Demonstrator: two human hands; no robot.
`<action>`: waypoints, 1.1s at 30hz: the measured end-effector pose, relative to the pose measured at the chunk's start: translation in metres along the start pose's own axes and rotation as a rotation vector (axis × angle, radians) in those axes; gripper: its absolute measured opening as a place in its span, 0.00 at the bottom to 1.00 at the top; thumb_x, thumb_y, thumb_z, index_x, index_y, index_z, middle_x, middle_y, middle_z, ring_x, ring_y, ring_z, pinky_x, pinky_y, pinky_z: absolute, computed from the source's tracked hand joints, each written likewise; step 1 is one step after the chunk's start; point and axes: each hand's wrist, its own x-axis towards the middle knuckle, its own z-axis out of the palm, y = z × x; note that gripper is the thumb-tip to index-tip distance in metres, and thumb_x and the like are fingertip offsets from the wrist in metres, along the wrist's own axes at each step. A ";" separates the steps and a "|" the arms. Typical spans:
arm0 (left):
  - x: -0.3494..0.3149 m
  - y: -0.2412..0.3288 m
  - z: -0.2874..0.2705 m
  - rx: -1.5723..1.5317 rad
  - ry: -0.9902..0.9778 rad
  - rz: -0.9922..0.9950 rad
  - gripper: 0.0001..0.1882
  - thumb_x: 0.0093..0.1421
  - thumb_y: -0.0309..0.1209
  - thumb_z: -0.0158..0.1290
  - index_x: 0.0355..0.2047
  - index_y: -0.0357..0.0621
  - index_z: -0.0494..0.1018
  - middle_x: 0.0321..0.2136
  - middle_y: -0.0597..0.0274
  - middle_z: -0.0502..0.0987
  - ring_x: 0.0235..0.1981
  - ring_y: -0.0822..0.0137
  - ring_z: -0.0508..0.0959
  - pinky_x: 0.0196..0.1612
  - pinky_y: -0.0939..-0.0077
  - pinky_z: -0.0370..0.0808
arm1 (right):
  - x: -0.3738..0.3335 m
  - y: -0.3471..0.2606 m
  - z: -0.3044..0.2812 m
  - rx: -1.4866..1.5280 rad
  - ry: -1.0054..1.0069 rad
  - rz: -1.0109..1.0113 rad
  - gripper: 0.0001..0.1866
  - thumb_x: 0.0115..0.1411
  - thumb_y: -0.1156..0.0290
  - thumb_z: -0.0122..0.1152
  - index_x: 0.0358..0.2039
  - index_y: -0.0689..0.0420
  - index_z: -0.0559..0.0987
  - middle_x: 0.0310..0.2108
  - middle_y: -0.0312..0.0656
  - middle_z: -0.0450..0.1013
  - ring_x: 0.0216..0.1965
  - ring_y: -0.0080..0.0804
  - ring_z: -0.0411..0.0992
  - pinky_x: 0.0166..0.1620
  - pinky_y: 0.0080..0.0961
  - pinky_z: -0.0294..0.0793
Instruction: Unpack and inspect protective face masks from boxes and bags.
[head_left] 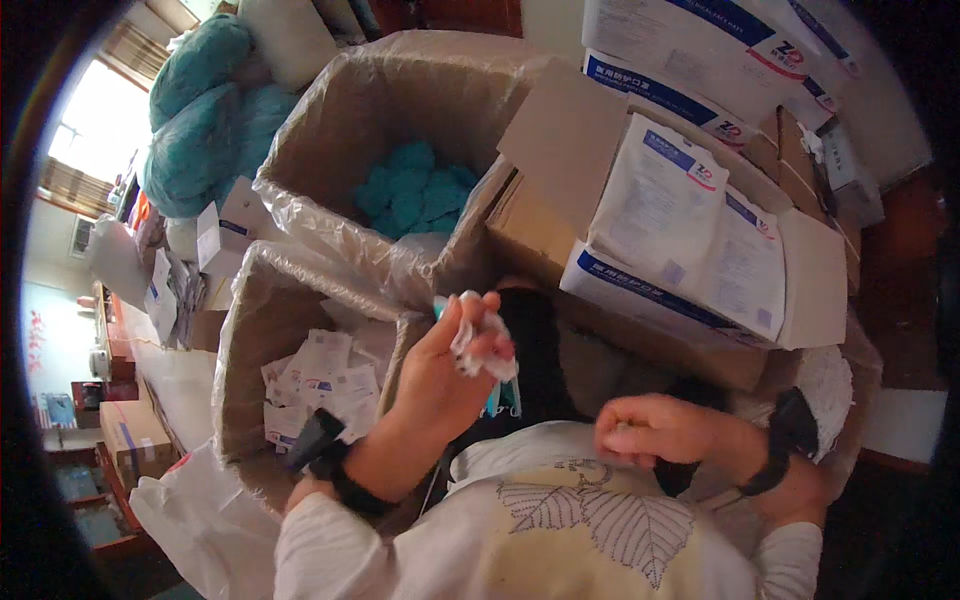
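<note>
My left hand (447, 368) is raised in front of my chest and grips a crumpled white wrapper with a bit of teal material (480, 345). It hovers beside a plastic-lined cardboard box (250, 330) that holds several flat white packets (320, 385). My right hand (655, 428) is curled into a loose fist lower down at the right, close to my shirt; whether anything is in it is hidden. Both wrists wear black bands.
A second lined box (330, 130) behind holds teal bundles (415, 190). An open carton (560, 180) at the right carries flat white-and-blue packs (690, 240). Teal sacks (200, 110) pile at the back left. A white bag (190, 520) lies at the lower left.
</note>
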 end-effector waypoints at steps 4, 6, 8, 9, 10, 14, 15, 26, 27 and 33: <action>0.023 -0.018 -0.011 -0.091 -0.011 0.047 0.10 0.62 0.38 0.39 0.31 0.46 0.66 0.39 0.67 0.67 0.31 0.74 0.70 0.42 0.73 0.66 | 0.039 -0.010 0.018 0.092 0.039 -0.224 0.11 0.62 0.65 0.40 0.32 0.60 0.69 0.24 0.34 0.65 0.26 0.19 0.63 0.32 0.18 0.64; 0.026 -0.026 -0.010 -0.077 0.042 0.045 0.11 0.62 0.38 0.40 0.33 0.45 0.66 0.41 0.67 0.67 0.35 0.73 0.71 0.45 0.72 0.65 | 0.044 -0.027 0.033 -0.046 0.248 -0.413 0.12 0.62 0.65 0.40 0.33 0.60 0.69 0.25 0.35 0.65 0.25 0.17 0.61 0.30 0.17 0.63; 0.028 -0.033 -0.008 -0.073 0.044 0.037 0.11 0.62 0.38 0.39 0.36 0.45 0.66 0.43 0.67 0.67 0.41 0.70 0.69 0.48 0.70 0.64 | 0.064 -0.015 0.031 -0.160 0.458 -0.593 0.08 0.60 0.69 0.46 0.36 0.60 0.68 0.25 0.35 0.66 0.26 0.21 0.63 0.31 0.19 0.64; 0.026 -0.036 0.000 -0.063 0.068 0.043 0.12 0.62 0.38 0.39 0.37 0.45 0.66 0.43 0.66 0.67 0.42 0.70 0.69 0.49 0.70 0.64 | 0.070 -0.016 0.029 -0.178 0.520 -0.602 0.08 0.59 0.70 0.47 0.38 0.60 0.67 0.25 0.36 0.66 0.27 0.21 0.64 0.32 0.20 0.65; 0.026 -0.038 0.004 -0.053 0.092 0.050 0.12 0.62 0.38 0.39 0.38 0.46 0.66 0.44 0.66 0.67 0.42 0.70 0.69 0.49 0.70 0.64 | 0.073 -0.017 0.027 -0.196 0.580 -0.611 0.09 0.58 0.71 0.49 0.39 0.59 0.66 0.25 0.36 0.66 0.27 0.22 0.65 0.32 0.21 0.65; 0.026 -0.044 0.003 0.065 0.050 0.024 0.16 0.63 0.40 0.37 0.45 0.45 0.63 0.45 0.62 0.66 0.47 0.67 0.66 0.51 0.68 0.64 | 0.072 -0.022 0.024 -0.347 0.670 -0.516 0.14 0.56 0.73 0.52 0.42 0.60 0.64 0.28 0.38 0.68 0.31 0.23 0.67 0.34 0.23 0.66; 0.025 -0.044 0.005 0.068 0.042 0.022 0.13 0.63 0.39 0.36 0.40 0.46 0.64 0.45 0.64 0.66 0.48 0.68 0.66 0.50 0.68 0.64 | 0.072 -0.022 0.022 -0.356 0.662 -0.498 0.14 0.56 0.72 0.52 0.43 0.61 0.64 0.29 0.39 0.69 0.32 0.23 0.68 0.35 0.23 0.66; 0.028 -0.045 -0.002 0.039 -0.106 0.093 0.12 0.64 0.39 0.34 0.31 0.49 0.65 0.46 0.66 0.65 0.52 0.66 0.62 0.55 0.65 0.59 | 0.091 -0.008 0.011 0.013 0.598 -0.678 0.10 0.57 0.69 0.54 0.38 0.59 0.68 0.31 0.33 0.66 0.32 0.17 0.64 0.37 0.17 0.66; 0.029 -0.043 -0.001 0.014 -0.101 0.096 0.12 0.64 0.39 0.34 0.31 0.49 0.65 0.46 0.65 0.65 0.52 0.66 0.62 0.55 0.65 0.59 | 0.088 -0.004 0.008 -0.017 0.614 -0.661 0.09 0.57 0.69 0.54 0.36 0.59 0.69 0.31 0.33 0.66 0.32 0.17 0.64 0.37 0.17 0.66; 0.032 -0.040 0.007 0.015 -0.117 0.091 0.13 0.64 0.41 0.33 0.31 0.48 0.63 0.45 0.66 0.64 0.51 0.66 0.61 0.53 0.66 0.59 | 0.078 -0.006 0.006 -0.083 0.598 -0.664 0.08 0.56 0.71 0.54 0.34 0.59 0.69 0.29 0.33 0.66 0.31 0.17 0.64 0.36 0.18 0.66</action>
